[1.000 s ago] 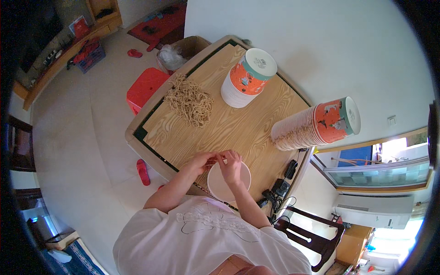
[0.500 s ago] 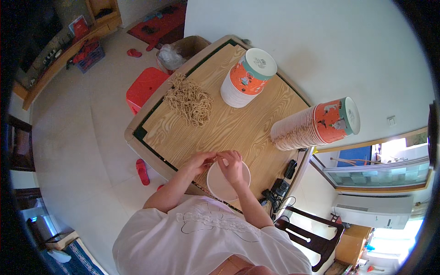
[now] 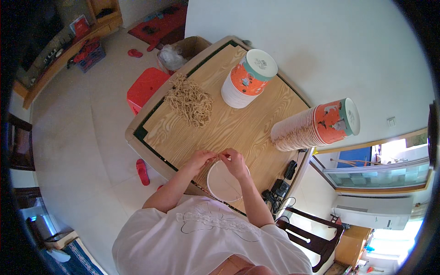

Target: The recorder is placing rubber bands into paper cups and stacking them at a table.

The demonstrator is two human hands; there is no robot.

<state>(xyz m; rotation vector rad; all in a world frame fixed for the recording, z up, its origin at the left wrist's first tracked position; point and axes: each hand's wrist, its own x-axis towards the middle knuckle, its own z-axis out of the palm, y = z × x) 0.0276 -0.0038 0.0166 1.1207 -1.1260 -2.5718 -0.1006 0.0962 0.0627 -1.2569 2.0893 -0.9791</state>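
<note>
A white paper bucket (image 3: 222,183) stands mouth up at the table's near edge, right against my front. At its far rim my left hand (image 3: 201,160) is closed in a pinch, its fingertips hiding what they hold. Close beside it, my right hand (image 3: 235,164) pinches a thin string, and a faint strand appears to hang down inside the bucket. The two hands' fingertips nearly meet. Farther off to the left lies a loose, tangled heap of tan string (image 3: 190,101).
An upside-down stack of orange-and-green patterned buckets (image 3: 251,79) stands at the back; a longer stack (image 3: 316,123) leans at the right, tan string along its side. Black cables and adapters (image 3: 279,187) lie at the right edge. A red stool (image 3: 145,89) stands beyond the wooden table (image 3: 169,137).
My right hand has turned and drawn back slightly from over the bucket's mouth, fingers now pinched at the rim. A thin strand now shows inside the bucket. My left hand has barely moved.
</note>
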